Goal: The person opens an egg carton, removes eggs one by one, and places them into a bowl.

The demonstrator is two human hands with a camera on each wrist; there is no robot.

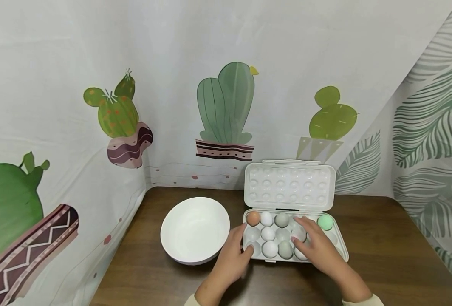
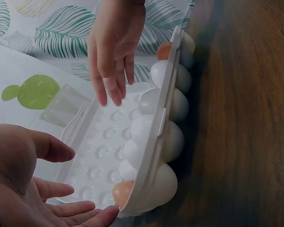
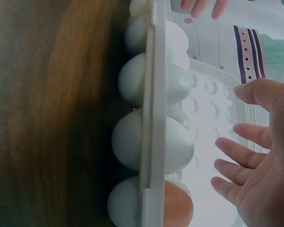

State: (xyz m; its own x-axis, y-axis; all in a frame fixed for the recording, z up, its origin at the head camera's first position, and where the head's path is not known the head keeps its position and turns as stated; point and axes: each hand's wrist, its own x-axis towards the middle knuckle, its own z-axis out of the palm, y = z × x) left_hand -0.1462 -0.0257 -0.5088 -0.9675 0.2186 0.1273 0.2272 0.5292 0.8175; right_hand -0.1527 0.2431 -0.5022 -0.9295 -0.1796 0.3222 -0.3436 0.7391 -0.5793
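Note:
An open white plastic egg carton (image 1: pixel 342 248) lies on the table in the head view, its studded lid (image 1: pixel 289 199) raised at the back. In it sit a brown egg (image 1: pixel 253 218), a light green egg (image 1: pixel 325 222) and several white and greyish eggs, among them a white egg (image 1: pixel 269 250) in the front row. My left hand (image 1: pixel 231 257) is at the carton's left end, fingers spread, a fingertip right at its corner in the left wrist view. Over the carton's right half hovers my right hand (image 1: pixel 319 246), fingers apart with nothing between them, hiding some eggs.
Left of the carton stands a white bowl (image 1: pixel 195 229) with nothing in it. Both are on a dark wooden table (image 1: pixel 145 272). Behind it hangs a white cloth (image 1: pixel 172 106) printed with cacti and leaves, close to the raised lid.

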